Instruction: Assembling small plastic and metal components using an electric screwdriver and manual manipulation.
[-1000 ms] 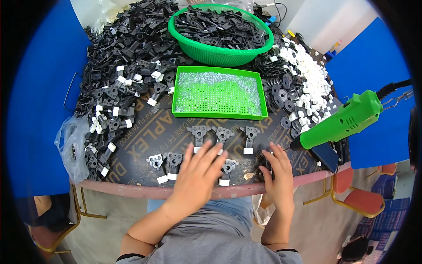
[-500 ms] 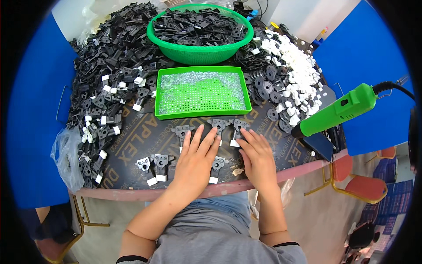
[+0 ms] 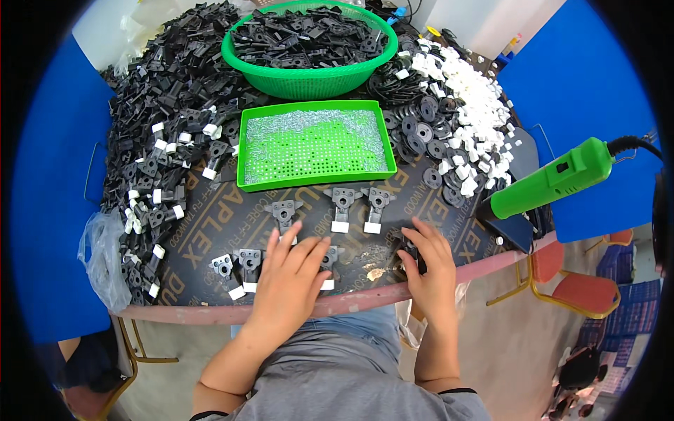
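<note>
My left hand [image 3: 284, 277] is palm down over the near part of the table, fingers spread and holding nothing. Its fingertips are by a black bracket with a white end [image 3: 284, 210], and it partly covers another bracket [image 3: 328, 259]. Left of it lie two more such brackets [image 3: 249, 261] [image 3: 223, 266]. My right hand [image 3: 432, 270] is closed, thumb and fingers around a dark plastic part [image 3: 411, 254], mostly hidden by the fingers. Farther back, two brackets [image 3: 344, 201] [image 3: 378, 201] lie side by side with their white ends toward me.
A green tray [image 3: 316, 184] of small metal pieces stands behind the brackets, with a green basket [image 3: 302, 81] of black parts beyond. Black parts [image 3: 168, 84] heap at left; white caps [image 3: 470, 105] and black discs [image 3: 425, 133] at right. A green electric screwdriver [image 3: 554, 179] hangs at right.
My right hand has drawn back from the far brackets and closed on a dark part nearer the edge. My left hand has moved back toward me and left, uncovering the far brackets' white ends.
</note>
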Demonstrator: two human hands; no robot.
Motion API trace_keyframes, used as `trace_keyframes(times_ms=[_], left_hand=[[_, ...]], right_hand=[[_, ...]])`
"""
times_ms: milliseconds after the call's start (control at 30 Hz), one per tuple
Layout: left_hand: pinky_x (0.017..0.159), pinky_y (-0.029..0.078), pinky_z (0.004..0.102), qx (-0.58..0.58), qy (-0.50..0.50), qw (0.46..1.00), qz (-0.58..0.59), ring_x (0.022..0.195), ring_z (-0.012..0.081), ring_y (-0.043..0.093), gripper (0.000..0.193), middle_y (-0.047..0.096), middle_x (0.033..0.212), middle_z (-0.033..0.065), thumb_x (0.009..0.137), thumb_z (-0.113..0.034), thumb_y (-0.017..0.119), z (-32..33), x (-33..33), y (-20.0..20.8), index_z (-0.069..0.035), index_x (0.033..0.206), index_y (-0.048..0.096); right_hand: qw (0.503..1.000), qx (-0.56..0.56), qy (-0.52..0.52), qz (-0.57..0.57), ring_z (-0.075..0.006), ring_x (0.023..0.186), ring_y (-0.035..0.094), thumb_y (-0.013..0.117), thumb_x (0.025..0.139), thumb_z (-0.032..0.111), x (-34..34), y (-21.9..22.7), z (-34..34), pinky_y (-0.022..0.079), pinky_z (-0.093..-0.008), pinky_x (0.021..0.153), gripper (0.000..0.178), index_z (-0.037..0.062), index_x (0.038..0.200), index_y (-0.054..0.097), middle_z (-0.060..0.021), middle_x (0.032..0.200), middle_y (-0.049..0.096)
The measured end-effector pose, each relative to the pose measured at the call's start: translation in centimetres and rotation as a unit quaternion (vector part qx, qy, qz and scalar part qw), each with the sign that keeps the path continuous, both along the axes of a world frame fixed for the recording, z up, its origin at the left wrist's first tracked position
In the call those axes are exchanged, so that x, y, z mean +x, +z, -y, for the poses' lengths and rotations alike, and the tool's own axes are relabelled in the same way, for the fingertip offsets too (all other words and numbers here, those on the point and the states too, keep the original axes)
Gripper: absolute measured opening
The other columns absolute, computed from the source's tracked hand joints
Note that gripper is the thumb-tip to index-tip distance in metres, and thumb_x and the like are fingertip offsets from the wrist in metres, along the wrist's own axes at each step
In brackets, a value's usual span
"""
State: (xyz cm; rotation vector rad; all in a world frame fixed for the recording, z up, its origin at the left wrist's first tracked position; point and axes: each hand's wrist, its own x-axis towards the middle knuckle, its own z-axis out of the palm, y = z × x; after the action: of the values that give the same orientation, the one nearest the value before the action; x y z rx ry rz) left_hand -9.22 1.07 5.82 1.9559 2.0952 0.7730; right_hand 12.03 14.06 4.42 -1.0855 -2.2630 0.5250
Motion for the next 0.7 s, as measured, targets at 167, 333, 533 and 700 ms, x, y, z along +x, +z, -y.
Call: trace_keyframes(times_ms=[167,333,533,700], left_hand=[[0.117,0.025,0.0584,-0.006,0.024,0.999,-0.02,0.14,0.038,0.037,0.052,0.054,0.136,0.0123,0.087,-0.021,0.072,0.3,-0.8,0.2,-0.005,0.134,0.057],[0.118,0.023,0.0584,0.003,-0.011,0.999,-0.032,0.144,0.0395,0.031,0.07,0.038,0.155,0.0166,0.086,-0.042,0.07,-3.0,-0.4,-0.2,-0.008,0.144,0.049],[0.118,0.021,0.0589,0.002,0.007,0.998,-0.056,0.145,0.04,0.03,0.07,0.041,0.152,0.0182,0.086,-0.045,0.069,-4.2,0.1,-0.9,-0.01,0.144,0.051],[0.118,0.019,0.0614,0.004,0.005,0.999,-0.045,0.144,0.0411,0.03,0.069,0.045,0.147,0.0184,0.086,-0.046,0.069,-3.5,0.9,-1.0,-0.011,0.143,0.052]], right_hand=[[0.999,0.046,0.027,-0.003,-0.0372,0.128,0.054,0.076,0.08,0.005,-2.9,0.7,-0.7,0.043,-0.0438,0.106,0.04,0.005,0.119,0.067,-0.013,0.135,0.061],[0.992,0.071,0.082,0.057,-0.0369,0.129,0.052,0.079,0.073,0.004,-5.4,0.4,-2.4,0.044,-0.0443,0.104,0.055,0.0062,0.125,0.061,-0.0141,0.14,0.056],[0.99,0.049,0.108,0.074,-0.0363,0.128,0.053,0.072,0.076,-0.004,-5.0,0.9,-3.9,0.045,-0.0438,0.105,0.055,0.0068,0.128,0.058,-0.0131,0.141,0.055],[0.991,0.027,0.11,0.066,-0.0368,0.129,0.052,0.072,0.077,-0.004,-4.8,0.7,-3.8,0.045,-0.0443,0.105,0.054,0.0052,0.128,0.057,-0.0139,0.141,0.055]])
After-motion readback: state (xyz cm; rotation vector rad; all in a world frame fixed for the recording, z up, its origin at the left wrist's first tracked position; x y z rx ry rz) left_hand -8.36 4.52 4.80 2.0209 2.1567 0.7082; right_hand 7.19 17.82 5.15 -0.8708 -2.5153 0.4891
